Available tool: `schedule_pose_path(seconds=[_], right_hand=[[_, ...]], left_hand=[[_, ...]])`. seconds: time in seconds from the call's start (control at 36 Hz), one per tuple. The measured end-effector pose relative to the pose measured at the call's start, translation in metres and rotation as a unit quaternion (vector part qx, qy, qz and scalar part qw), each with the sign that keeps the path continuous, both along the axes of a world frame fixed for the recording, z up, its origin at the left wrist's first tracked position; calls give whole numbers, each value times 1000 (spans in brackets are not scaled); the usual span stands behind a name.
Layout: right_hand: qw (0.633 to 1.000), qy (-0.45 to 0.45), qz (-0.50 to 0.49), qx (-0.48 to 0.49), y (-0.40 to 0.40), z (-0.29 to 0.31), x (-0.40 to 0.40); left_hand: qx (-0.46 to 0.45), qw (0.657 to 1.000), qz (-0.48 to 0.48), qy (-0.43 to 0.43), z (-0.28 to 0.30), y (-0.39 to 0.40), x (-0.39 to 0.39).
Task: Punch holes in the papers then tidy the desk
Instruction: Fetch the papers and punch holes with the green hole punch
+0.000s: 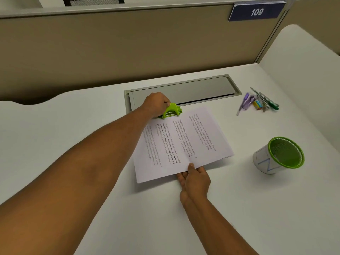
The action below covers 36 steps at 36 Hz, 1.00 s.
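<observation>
**Hole punch meets printed pages at desk 109**

A person's left hand (156,104) curls over the top of a green hole punch (172,111), fingers bent down around its lever so that the knuckles face up; the punch sits at the far edge of a stack of printed papers (181,142), touching that edge, though whether the sheets are inside its slot cannot be told. The right hand (196,178) pinches the near edge of the papers, thumb (191,167) flat on top of the sheets and the other fingers tucked beneath them, only their tips showing. The papers lie slightly askew on the white desk (92,135), between the two hands. Just behind the punch runs a grey cable hatch (193,89) set into the desktop. Well to the right, a green mesh pen cup (279,155) stands tilted toward the camera, and near the far right corner lies a loose cluster of pens and small stationery (258,102). A blue sign (256,11) on the partition reads 109.
</observation>
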State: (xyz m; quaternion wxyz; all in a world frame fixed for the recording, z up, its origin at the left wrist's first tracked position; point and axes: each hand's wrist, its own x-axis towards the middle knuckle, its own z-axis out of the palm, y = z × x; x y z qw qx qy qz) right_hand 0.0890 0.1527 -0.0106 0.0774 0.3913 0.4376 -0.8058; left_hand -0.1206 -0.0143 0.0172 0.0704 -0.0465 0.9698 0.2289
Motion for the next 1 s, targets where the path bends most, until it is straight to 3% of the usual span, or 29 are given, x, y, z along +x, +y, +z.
schedule_pose_path(seconds=[0.42, 0.58, 0.75, 0.92, 1.0], right_hand=[[1000, -12, 1, 0, -7, -4, 1], [998, -60, 28, -7, 2, -1, -11], [996, -52, 70, -16, 9, 7, -21], [996, -21, 78, 41, 14, 1, -21], [998, -7, 55, 30, 17, 1, -20]], left_hand=[[-1, 1000, 3, -3, 1, -1, 0], [0, 1000, 5, -4, 1, -1, -1], [12, 1000, 11, 5, 2, 0, 6], [63, 989, 102, 86, -6, -23, 38], [53, 989, 118, 74, -17, -41, 60]])
